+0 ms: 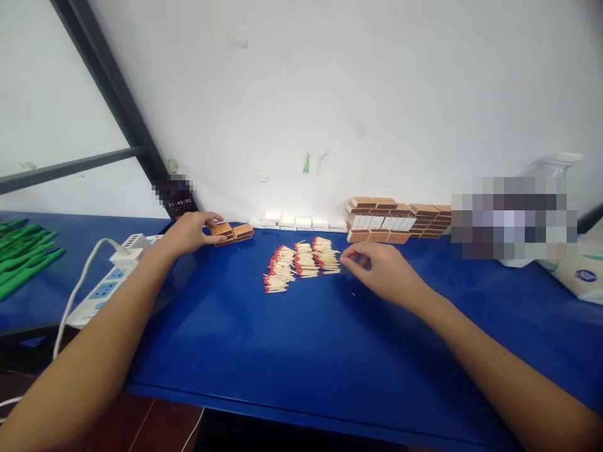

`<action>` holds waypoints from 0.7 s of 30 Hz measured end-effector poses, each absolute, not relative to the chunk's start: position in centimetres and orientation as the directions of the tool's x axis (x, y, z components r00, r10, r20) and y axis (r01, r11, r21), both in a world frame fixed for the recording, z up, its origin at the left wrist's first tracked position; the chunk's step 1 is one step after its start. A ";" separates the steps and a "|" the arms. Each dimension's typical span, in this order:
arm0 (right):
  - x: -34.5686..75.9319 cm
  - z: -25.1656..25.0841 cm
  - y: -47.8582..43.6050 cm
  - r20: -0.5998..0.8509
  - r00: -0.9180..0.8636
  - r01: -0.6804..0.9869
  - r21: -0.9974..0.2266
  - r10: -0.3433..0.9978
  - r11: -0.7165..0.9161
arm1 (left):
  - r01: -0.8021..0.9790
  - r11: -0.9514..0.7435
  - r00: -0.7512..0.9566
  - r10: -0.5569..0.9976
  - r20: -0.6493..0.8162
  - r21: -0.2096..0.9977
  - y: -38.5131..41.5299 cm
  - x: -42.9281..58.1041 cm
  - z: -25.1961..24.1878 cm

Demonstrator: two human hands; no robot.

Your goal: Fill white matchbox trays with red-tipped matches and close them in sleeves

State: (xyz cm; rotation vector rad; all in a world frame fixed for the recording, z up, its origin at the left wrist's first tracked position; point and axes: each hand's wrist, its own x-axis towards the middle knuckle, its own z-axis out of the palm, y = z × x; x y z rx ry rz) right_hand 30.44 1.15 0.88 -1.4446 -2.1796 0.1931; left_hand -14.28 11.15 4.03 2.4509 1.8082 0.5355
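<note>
On the blue table [282, 339] lie several small heaps of red-tipped matches [301, 263]. My right hand [381, 271] rests just right of the heaps, fingers curled in a pinch at the nearest matches. My left hand [191, 231] reaches to the far left and its fingers close on an orange matchbox [221, 230]. A second matchbox [243, 231] lies touching it on the right.
Stacked orange matchboxes [398, 221] and a row of white inner trays [301, 222] line the wall. A white power strip [110, 276] with cable lies at the left, green items [23, 254] beyond it. A timer [181, 204] and a tissue pack [581, 273] stand nearby.
</note>
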 end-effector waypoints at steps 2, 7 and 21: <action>30.2 1.4 2.2 0.329 -0.240 0.871 -0.343 0.913 0.352 | 0.910 -0.355 0.281 0.908 0.311 0.214 10.9 -13.7 4.0; 27.8 3.4 6.8 0.351 -0.373 0.872 -0.184 0.859 0.453 | 0.849 -0.519 0.366 0.715 0.595 0.101 9.3 -10.1 3.4; 14.9 3.4 16.4 0.313 -0.520 0.814 -0.098 0.794 0.572 | 0.696 -0.717 0.558 0.553 0.619 0.013 8.1 -6.7 1.1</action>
